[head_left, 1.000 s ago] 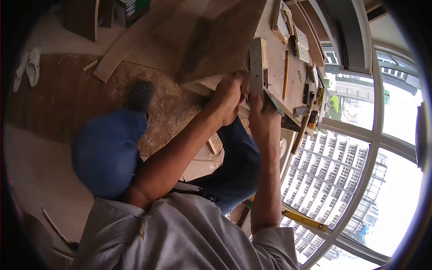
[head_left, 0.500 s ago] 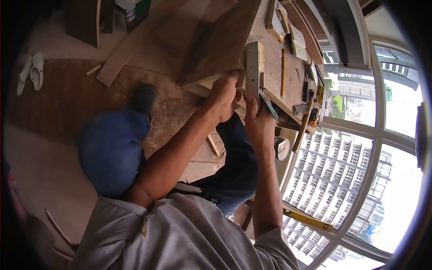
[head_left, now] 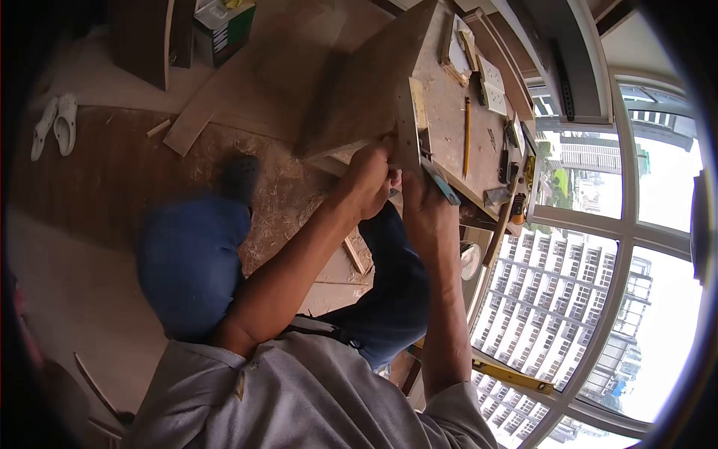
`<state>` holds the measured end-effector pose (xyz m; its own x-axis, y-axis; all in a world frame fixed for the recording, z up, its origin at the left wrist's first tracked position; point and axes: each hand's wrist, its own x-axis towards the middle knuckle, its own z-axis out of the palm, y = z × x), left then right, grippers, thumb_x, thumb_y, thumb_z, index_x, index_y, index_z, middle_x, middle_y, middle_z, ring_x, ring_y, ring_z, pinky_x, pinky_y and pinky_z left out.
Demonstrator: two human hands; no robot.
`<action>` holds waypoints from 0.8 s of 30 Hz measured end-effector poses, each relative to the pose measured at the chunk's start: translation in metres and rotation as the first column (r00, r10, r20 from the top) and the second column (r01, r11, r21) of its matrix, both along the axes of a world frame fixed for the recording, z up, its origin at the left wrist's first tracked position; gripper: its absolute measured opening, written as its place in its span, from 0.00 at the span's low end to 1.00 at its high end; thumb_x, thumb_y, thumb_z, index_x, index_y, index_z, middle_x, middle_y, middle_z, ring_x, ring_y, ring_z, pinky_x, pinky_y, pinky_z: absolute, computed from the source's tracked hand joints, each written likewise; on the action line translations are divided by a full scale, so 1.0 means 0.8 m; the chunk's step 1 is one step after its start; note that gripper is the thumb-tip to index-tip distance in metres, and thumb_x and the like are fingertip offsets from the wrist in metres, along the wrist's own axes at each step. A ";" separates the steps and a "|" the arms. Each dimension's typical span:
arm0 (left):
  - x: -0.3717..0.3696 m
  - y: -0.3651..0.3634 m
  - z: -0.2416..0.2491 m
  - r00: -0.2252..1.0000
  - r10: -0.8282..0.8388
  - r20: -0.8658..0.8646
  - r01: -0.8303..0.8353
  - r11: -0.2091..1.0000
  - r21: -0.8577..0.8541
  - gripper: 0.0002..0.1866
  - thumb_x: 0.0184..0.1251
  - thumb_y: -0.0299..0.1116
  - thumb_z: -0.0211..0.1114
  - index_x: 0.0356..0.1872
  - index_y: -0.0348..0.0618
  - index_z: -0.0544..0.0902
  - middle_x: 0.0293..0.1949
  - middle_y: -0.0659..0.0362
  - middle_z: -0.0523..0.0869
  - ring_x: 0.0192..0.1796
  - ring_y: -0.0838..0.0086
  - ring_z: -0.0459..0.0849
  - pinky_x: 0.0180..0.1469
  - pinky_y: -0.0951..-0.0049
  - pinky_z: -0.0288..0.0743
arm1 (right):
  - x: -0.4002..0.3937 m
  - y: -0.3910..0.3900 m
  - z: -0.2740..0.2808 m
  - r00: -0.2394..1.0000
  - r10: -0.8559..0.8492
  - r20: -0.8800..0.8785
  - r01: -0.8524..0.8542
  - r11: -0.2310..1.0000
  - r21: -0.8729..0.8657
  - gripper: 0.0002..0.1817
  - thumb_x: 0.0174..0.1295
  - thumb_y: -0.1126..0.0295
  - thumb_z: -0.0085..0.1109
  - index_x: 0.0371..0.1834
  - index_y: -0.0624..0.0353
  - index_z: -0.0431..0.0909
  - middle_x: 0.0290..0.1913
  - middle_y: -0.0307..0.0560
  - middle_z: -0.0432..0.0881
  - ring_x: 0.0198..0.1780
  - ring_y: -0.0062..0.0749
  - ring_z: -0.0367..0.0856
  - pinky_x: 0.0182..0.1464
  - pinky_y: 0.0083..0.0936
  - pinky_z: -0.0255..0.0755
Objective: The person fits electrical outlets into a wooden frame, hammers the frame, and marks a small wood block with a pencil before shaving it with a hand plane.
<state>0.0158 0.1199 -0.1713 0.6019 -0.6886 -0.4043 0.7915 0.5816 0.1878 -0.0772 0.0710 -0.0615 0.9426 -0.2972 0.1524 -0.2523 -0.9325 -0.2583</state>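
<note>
A hand plane [head_left: 407, 127], a long narrow block with small holes in its side, stands on end at the near edge of the workbench [head_left: 443, 97]. Its teal blade [head_left: 440, 182] juts out at a slant. My right hand [head_left: 428, 206] is closed around the plane's lower end, just below the blade. From the left, my left hand [head_left: 370, 176] meets the plane with its fingers curled in; what they press on is mostly hidden. Beyond the blade, a yellow pencil [head_left: 467, 138] lies on the bench.
Socket plates [head_left: 491, 86] and small tools lie along the bench's far side. A wooden handle [head_left: 502, 217] sticks out near the window. Shavings and a plank [head_left: 191, 127] cover part of the floor. White clogs [head_left: 66, 123] and a green box [head_left: 226, 34] are farther left.
The plane has shifted slightly left and tilted a little, with both hands still on it. My right thumb shows less than before. The whole view has dipped slightly.
</note>
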 end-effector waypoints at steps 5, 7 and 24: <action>-0.012 0.004 -0.015 0.994 -0.046 0.095 0.057 0.992 -0.117 0.12 0.85 0.42 0.55 0.44 0.50 0.83 0.31 0.68 0.81 0.32 0.79 0.75 0.39 0.70 0.68 | -0.078 0.030 -0.002 0.972 -0.215 -0.097 0.230 0.956 0.181 0.19 0.78 0.60 0.52 0.49 0.67 0.82 0.45 0.69 0.84 0.45 0.70 0.85 0.47 0.52 0.78; -0.013 0.007 0.000 0.996 -0.032 0.082 0.036 0.998 -0.045 0.11 0.85 0.42 0.56 0.44 0.50 0.83 0.32 0.68 0.81 0.32 0.79 0.74 0.40 0.69 0.69 | -0.069 0.027 -0.007 0.989 -0.146 0.028 0.142 0.983 0.120 0.19 0.77 0.59 0.53 0.49 0.67 0.82 0.45 0.69 0.84 0.46 0.70 0.84 0.47 0.52 0.78; -0.010 0.005 0.005 0.998 -0.031 0.046 0.031 1.000 0.000 0.14 0.84 0.45 0.57 0.37 0.50 0.80 0.28 0.66 0.77 0.31 0.79 0.74 0.36 0.70 0.68 | 0.004 0.003 0.007 0.961 -0.215 -0.175 0.246 0.952 0.181 0.18 0.77 0.61 0.54 0.47 0.69 0.81 0.42 0.68 0.86 0.48 0.67 0.86 0.48 0.54 0.78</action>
<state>0.0076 0.1235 -0.1676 0.5984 -0.7073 -0.3763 0.7995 0.5574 0.2236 -0.0744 0.0734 -0.0561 0.8520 -0.5188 -0.0709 -0.5048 -0.7778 -0.3743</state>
